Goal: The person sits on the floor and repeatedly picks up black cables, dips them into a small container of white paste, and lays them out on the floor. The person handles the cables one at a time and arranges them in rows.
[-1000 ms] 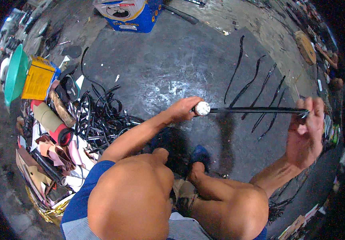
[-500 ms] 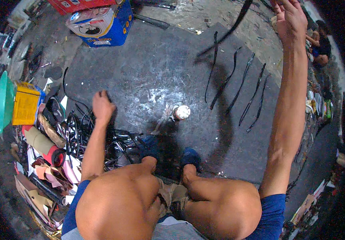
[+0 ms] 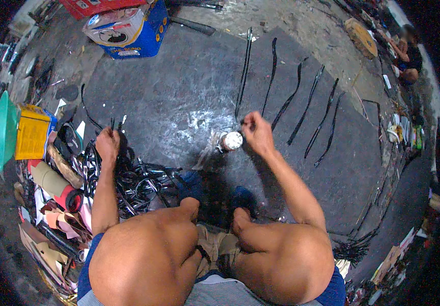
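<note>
My right hand [image 3: 257,133] is closed, its fingertips pinched at the near end of a long black strip [image 3: 244,71] that lies on the dark board [image 3: 179,81]. Several similar black strips [image 3: 309,104] lie spaced out in a row to its right. Just left of that hand stands a small round container [image 3: 231,141] with a whitish top. My left hand [image 3: 108,144] is closed at the edge of a tangled pile of shiny black strips [image 3: 143,178]. A short dark end sticks up past its fingers, apparently a strip from the pile.
A blue and white tin [image 3: 136,35] stands at the far left, beside a red box [image 3: 97,6]. Nearer are a yellow tin [image 3: 31,130], a green basin [image 3: 7,130] and material scraps [image 3: 64,222]. Another person [image 3: 408,56] sits at the far right.
My right hand has come down from the far right to beside the round container, and the strip it held aloft now lies on the board. My left hand has shifted left and closed at the pile.
</note>
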`<state>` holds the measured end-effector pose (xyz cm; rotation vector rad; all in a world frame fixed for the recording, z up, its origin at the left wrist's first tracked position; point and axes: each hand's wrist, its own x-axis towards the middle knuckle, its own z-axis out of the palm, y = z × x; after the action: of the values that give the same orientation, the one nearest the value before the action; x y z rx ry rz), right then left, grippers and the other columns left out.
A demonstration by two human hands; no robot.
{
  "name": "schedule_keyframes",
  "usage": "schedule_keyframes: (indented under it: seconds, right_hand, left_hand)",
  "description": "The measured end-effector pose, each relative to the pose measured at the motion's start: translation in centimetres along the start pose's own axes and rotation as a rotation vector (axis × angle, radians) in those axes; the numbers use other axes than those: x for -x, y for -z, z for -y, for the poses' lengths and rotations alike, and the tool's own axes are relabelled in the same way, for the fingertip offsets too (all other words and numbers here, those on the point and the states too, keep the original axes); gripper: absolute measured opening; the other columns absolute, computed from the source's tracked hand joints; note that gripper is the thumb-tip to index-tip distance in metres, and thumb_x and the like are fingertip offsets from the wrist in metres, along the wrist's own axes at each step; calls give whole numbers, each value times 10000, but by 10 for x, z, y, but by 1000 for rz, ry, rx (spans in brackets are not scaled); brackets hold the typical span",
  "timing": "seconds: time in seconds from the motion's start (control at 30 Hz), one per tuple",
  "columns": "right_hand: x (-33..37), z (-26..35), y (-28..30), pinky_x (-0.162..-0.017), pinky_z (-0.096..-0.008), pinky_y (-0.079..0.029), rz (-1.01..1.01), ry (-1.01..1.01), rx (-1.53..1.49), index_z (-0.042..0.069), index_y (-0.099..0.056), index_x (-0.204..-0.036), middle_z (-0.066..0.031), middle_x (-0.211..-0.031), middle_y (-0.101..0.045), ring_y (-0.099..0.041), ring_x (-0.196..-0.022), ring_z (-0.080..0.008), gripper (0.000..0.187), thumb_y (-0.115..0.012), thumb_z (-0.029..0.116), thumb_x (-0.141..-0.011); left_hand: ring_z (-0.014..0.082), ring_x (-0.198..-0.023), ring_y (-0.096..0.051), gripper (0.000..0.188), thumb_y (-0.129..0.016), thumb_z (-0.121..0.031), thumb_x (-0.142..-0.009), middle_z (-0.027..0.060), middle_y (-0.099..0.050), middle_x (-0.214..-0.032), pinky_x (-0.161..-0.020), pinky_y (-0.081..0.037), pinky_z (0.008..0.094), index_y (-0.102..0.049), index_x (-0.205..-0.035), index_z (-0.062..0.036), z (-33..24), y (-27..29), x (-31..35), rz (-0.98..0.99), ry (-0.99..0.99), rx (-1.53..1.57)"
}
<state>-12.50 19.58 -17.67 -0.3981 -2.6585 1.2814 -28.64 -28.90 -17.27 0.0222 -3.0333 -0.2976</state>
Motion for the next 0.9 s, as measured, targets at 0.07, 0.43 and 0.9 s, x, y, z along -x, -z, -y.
schedule_keyframes:
  seconds: [0.07,0.43,0.9]
  right_hand:
    - [37,-1,-5,-874,-425,-532,92,-44,30,50,-587,-1163,-161,-1101,-641,-651,-1017,-359,404,-743,82,-792]
    - [55,38,-18,-795,-379,-562,-219,-243,-213,49,-521,-1229,-124,-1068,-667,-689,-928,-247,634,-890,209,-739]
    - [52,60,-11,-705,-333,-622,-362,-118,-249,17,-430,-1348,-180,-1119,-700,-718,-956,-240,781,-903,195,-752]
  left_hand:
    - [361,-852,-702,165,-712,-147,-827,164,-723,-910,-751,-547,464,-723,-968,-62,-33,6,-2,-49,-143,77]
    - [147,-789,-702,314,-668,-30,-908,77,-713,-945,-650,-552,266,-652,-1221,-27,-230,-48,82,891,66,1294]
    - [101,-684,-637,464,-646,11,-864,6,-712,-931,-602,-497,224,-637,-1325,-49,-217,-47,110,1438,487,1671]
